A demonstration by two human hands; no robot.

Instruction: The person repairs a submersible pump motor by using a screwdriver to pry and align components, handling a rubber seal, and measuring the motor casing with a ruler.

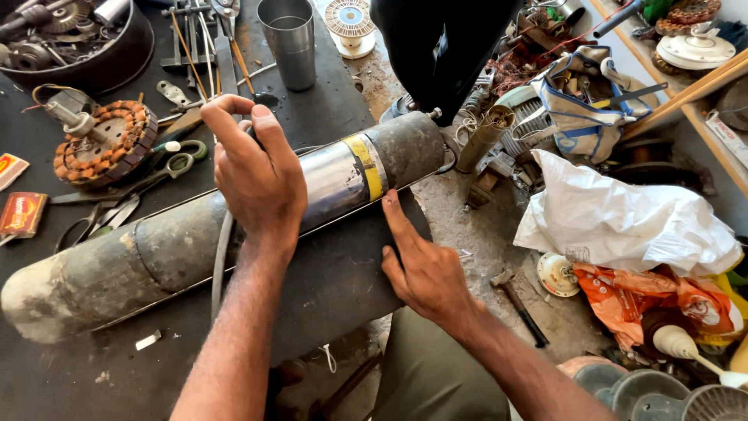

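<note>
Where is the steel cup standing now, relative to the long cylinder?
In the head view, the steel cup stands upright at the top centre of the dark workbench, behind the long cylinder and above the left hand.

Left hand (pixel 257 175) grips the long grimy cylinder (pixel 179 242) lying across the dark bench (pixel 335 281); right hand (pixel 425 269) rests flat just near it
</note>
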